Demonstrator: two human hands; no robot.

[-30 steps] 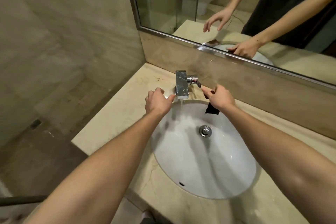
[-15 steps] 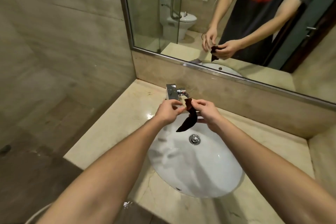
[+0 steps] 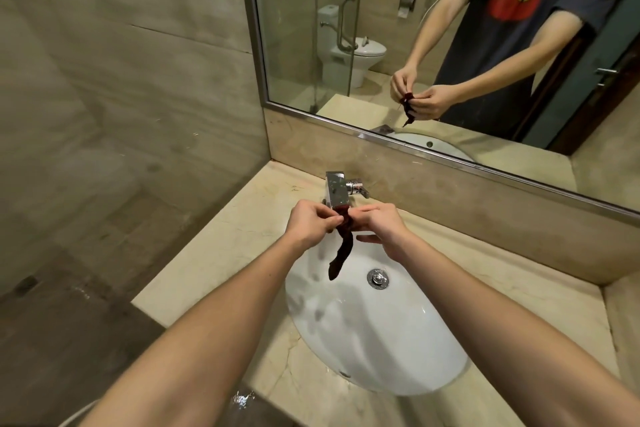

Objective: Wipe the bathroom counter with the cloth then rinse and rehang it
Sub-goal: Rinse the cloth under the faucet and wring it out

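A dark red cloth (image 3: 341, 253), twisted into a narrow wet strip, hangs down over the white oval sink (image 3: 398, 350). Its top end is pinched between my left hand (image 3: 310, 222) and my right hand (image 3: 379, 224), which meet just in front of the chrome faucet (image 3: 336, 191). Both hands are above the back of the basin. The beige marble counter (image 3: 225, 253) surrounds the sink. No water stream is visible from the faucet.
A wide mirror (image 3: 433, 45) runs along the wall behind the counter and reflects a person holding the cloth. A tiled wall closes the left side. The chrome drain (image 3: 377, 278) sits in the basin. A dark floor lies beyond the counter's left edge.
My hands left the faucet and came together on the cloth, lifting it out of the basin. The water stream seen a second ago is gone. The camera tilted upward.
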